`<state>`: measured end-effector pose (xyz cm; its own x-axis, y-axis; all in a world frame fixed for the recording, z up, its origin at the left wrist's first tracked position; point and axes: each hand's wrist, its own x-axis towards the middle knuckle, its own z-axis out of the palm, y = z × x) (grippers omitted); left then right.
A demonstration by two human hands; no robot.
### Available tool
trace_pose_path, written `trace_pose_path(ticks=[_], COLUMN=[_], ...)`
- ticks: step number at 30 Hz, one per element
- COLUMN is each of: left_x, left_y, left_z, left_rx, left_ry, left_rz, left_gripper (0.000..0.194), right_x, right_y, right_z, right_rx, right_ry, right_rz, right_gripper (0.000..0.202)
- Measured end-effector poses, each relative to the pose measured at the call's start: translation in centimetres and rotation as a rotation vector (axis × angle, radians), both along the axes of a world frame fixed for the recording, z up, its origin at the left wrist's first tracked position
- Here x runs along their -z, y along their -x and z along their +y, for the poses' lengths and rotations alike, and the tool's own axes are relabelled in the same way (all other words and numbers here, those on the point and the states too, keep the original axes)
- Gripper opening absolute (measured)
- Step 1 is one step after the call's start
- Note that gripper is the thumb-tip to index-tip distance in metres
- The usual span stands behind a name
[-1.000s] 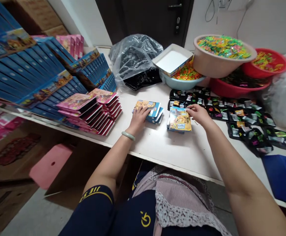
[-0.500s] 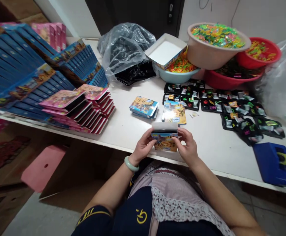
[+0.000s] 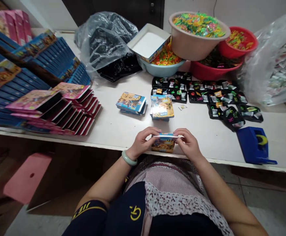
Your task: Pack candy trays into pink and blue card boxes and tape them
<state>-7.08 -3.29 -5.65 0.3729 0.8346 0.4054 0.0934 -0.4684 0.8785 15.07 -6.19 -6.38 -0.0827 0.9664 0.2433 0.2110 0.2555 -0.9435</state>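
A small printed cardboard box (image 3: 163, 146) stands upright at the table's front edge, its flap folded down along the top. My left hand (image 3: 144, 141) grips its left side, thumb in front and fingers at the top edge. At the opposite side my right hand (image 3: 187, 143) pinches it the same way. Just beyond lies a stack of yellow-and-blue boxes (image 3: 162, 106), with a second stack of boxes (image 3: 131, 102) to its left. Behind them are several black trays (image 3: 197, 91) filled with small bright pieces and packets.
Pink boxes (image 3: 70, 90) are piled at the left, before rows of blue boxes (image 3: 47, 55). A blue tape dispenser (image 3: 251, 147) sits at the right front. Along the back stand a beige basin (image 3: 189, 46), a light-blue basin (image 3: 162, 69) and clear plastic bags (image 3: 253, 75).
The box's raised flap has been folded down, closing its top. The view has shifted, so the table things appear further left and higher.
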Motion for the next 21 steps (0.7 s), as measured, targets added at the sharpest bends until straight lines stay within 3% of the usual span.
trace_pose_path(ticks=[3, 8, 11, 16, 21], left_x=[-0.3, -0.5, -0.5, -0.3, 0.1], left_y=[0.2, -0.7, -0.3, 1.9, 2.1], left_z=[-0.5, -0.9, -0.7, -0.7, -0.9], left_rx=[0.047, -0.063, 0.011, 0.223, 0.140], left_ry=[-0.073, 0.050, -0.010, -0.179, -0.079], left_rz=[0.043, 0.015, 0.001, 0.118, 0.108], left_gripper=[0.013, 0.010, 0.007, 0.020, 0.018], right_x=[-0.7, -1.7, -1.9, -0.6, 0.8], right_y=[0.1, 1.2, 1.0, -0.6, 0.6], right_z=[-0.6, -1.0, -1.3, -2.0, -2.2], right_rx=[-0.056, 0.060, 0.023, -0.147, -0.060], right_ry=[-0.083, -0.010, -0.033, -0.223, -0.340], right_rz=[-0.103, -0.119, -0.143, -0.234, -0.218], right_gripper=[0.011, 0.006, 0.006, 0.012, 0.014])
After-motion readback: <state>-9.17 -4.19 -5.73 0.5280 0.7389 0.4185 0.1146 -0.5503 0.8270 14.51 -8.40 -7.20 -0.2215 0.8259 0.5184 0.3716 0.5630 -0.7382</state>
